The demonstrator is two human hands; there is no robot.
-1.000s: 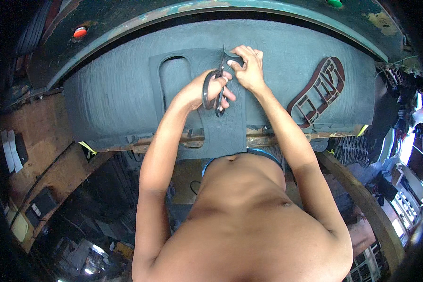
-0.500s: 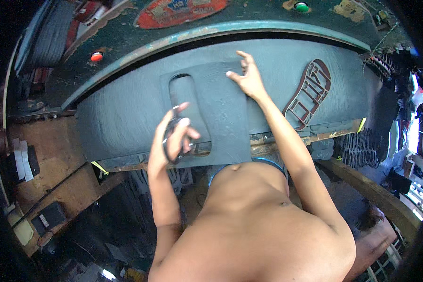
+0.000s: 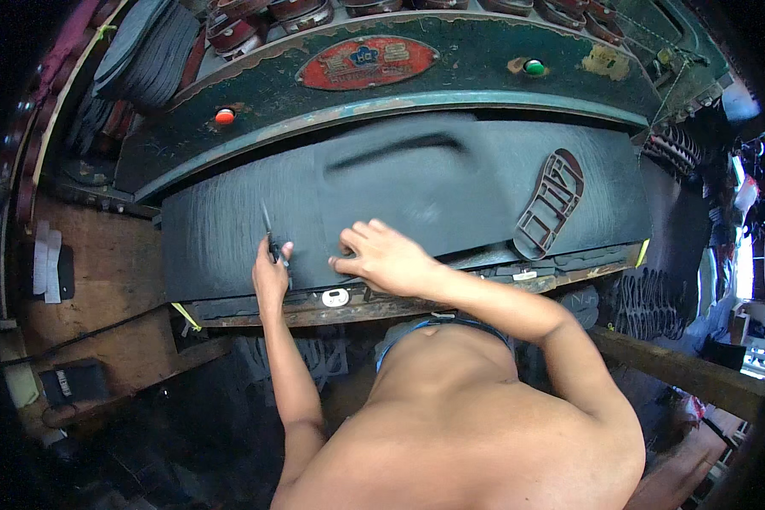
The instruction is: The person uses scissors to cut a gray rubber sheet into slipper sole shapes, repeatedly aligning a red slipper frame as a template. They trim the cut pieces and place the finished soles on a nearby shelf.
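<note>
My left hand (image 3: 271,276) is closed around the black handle of a pointed metal blade (image 3: 266,223); whether it is a knife or scissors I cannot tell. Its tip points away from me over a dark grey sheet (image 3: 221,221). My right hand (image 3: 391,257) has its fingers curled near the front of the sheets; anything inside them is hidden. Beyond it lies a motion-blurred loose grey sheet (image 3: 416,195) with a long dark opening near its far side. To the right, a reddish-brown sole-shaped cutting die (image 3: 552,204) rests on the dark grey surface.
A green machine beam (image 3: 476,64) spans the far side, with a red button (image 3: 224,116) and a green button (image 3: 533,67). A small white oval device (image 3: 335,297) sits at the front edge. Stacked grey sheets (image 3: 148,59) stand far left. Dark cut-outs (image 3: 650,306) hang at right.
The loose sheet has turned and shifted farther away and right. My right hand came down and left, fingers curling. My left hand moved left, away from the sheet's opening, and the blade now shows clearly.
</note>
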